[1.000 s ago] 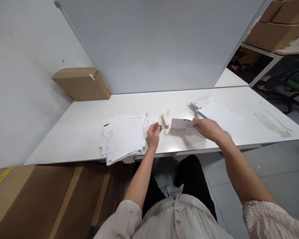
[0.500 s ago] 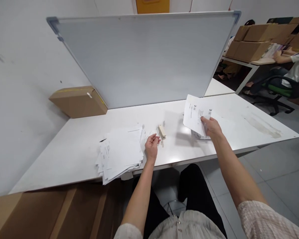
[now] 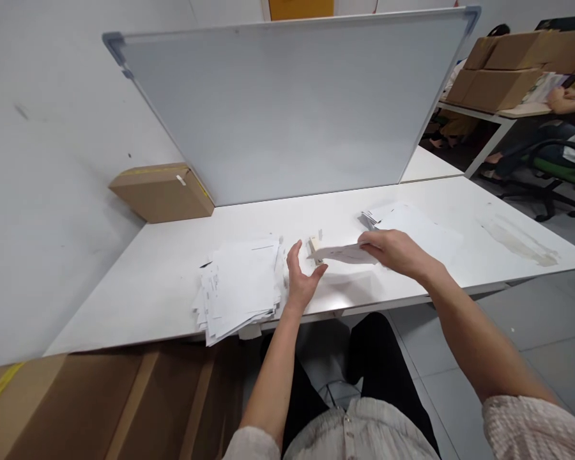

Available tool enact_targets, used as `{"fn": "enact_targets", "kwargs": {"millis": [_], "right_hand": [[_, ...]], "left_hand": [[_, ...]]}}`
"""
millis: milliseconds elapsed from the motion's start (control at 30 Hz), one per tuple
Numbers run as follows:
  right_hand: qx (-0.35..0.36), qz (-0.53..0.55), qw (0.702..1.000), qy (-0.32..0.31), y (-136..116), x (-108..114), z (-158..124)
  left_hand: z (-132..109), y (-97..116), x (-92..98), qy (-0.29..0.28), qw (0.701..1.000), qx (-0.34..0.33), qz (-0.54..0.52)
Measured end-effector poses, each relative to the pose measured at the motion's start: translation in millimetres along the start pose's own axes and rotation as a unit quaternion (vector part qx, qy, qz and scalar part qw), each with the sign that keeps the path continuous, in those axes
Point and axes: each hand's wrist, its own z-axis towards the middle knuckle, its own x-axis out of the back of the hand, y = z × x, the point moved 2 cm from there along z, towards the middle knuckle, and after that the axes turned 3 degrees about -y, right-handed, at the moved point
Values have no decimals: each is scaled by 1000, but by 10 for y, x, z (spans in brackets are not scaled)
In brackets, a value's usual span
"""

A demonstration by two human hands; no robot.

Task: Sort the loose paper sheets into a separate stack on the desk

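My right hand [image 3: 395,250] grips a few printed paper sheets [image 3: 347,253] by their right end, holding them nearly edge-on above the table. Beside the sheets' left end, my left hand [image 3: 304,281] is open, thumb and fingers spread apart with nothing between them. A small cream-coloured stapler [image 3: 315,243] lies on the table just behind my left hand, partly hidden by the held sheets. To the left rests an untidy paper pile [image 3: 244,281], its edges uneven near the table's front. Another paper stack [image 3: 412,223] lies behind my right hand.
A large whiteboard [image 3: 292,115] stands along the back of the white table [image 3: 138,287]. A cardboard box [image 3: 165,195] leans at the left wall, and more cardboard [image 3: 91,402] sits below the front edge. At the right, a person sits by stacked boxes [image 3: 496,89].
My right hand has brought the sheets leftward, off the right stack and toward my left hand, tilting them almost edge-on. My left hand's fingers have spread apart. The view has shifted slightly.
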Motion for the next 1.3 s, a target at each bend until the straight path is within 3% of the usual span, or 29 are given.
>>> {"fn": "enact_targets", "kwargs": {"millis": [67,133,267,367,467,567,667,800,1000,1100,1167,1233,1300], "right_hand": [[17,-12,999,-38,-70,-32,-9],[-13,19,999,-49,28,-66,-39],[-97,225,969,-25,429,-149,-181],[-81,403,912,3,571,-303,-279],[-104,457,882,48,600,-532,-334],[-149,427,889,75,652,-772,-363],[-172,407,895,55,726,-963,-374],[-188,395,898,55,747,-1049,-389],[-150,353,923,28,566,-785,-586],[-126,215,952,176,358,-463,-791],[-105,121,963,215,173,-308,-898],[-77,93,984,130,32,-277,-936],[-83,126,988,28,19,-349,-928]], "left_hand": [[6,52,2,-60,998,4,-11],[-8,4,2,-89,994,51,-40],[-74,-153,22,-34,985,137,-99],[-109,-150,37,-18,978,155,-139],[-123,-104,71,-21,978,143,-149],[-147,-161,110,-43,978,149,-142],[-186,-316,125,-76,972,187,-118],[-211,-442,116,-80,975,189,-86],[-231,-288,192,-73,981,169,-59],[-261,-89,245,-129,977,164,-47],[-291,58,232,-207,965,155,-37],[-316,172,187,-272,949,156,-44],[-308,215,131,-296,938,167,-67]]}}
